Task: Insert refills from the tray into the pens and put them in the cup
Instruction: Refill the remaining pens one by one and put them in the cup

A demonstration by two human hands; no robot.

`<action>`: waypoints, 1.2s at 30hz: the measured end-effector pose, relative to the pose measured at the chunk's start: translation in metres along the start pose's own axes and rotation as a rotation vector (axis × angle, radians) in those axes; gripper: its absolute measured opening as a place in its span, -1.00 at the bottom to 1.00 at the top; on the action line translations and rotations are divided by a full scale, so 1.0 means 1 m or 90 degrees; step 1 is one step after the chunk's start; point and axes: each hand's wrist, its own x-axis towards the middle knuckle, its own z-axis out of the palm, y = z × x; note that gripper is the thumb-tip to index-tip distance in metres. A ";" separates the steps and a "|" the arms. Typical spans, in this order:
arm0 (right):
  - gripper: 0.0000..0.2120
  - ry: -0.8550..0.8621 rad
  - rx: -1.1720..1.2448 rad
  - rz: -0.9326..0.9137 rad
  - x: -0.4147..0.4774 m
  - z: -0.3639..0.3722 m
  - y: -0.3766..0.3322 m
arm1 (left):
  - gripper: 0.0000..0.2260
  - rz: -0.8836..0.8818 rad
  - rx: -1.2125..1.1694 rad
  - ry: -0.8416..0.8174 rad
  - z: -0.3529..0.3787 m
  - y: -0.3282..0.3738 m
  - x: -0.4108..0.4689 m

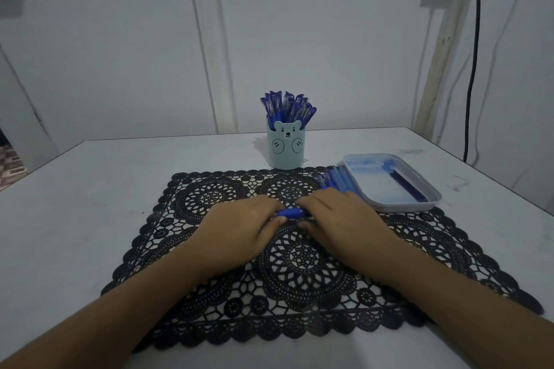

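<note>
Pen (292, 213), blue, held level between both hands above the middle of the black lace placemat (299, 278); only its mid-section shows. Left hand (239, 225): palm down, forearm in over the near edge of the desk (90, 189), fingers curled over the pen's left end, thumb tip under it. Right hand (338, 219): palm down, fingers curled over the right end. Cup (285, 150), pale blue, printed bear face and paws, stands at the mat's far edge, packed with blue pens (287, 108). Loose pens (338, 181) lie against the left wall of the tray (404, 208) on the mat's far right corner; dark refills (409, 186) lie inside, right side.
</note>
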 end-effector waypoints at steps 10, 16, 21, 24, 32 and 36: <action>-0.81 -0.084 0.083 -0.079 -0.005 -0.007 0.003 | -0.73 0.103 -0.014 0.034 0.007 -0.003 -0.004; -0.67 -0.088 0.081 -0.048 -0.004 -0.009 0.011 | -0.73 0.104 0.002 0.035 0.006 -0.006 -0.006; -0.46 -0.092 0.110 0.085 -0.003 -0.010 0.012 | -0.72 0.024 -0.025 0.061 0.010 -0.011 -0.005; -0.53 -0.057 0.111 0.093 -0.004 -0.005 0.021 | -0.67 -0.027 -0.043 0.102 0.013 -0.013 -0.005; -0.43 -0.107 0.184 0.147 -0.005 -0.004 0.016 | -0.68 -0.027 -0.071 0.102 0.012 -0.011 -0.006; -0.57 -0.046 0.367 0.249 -0.001 -0.014 0.010 | -0.72 0.009 -0.059 0.101 0.010 -0.008 -0.006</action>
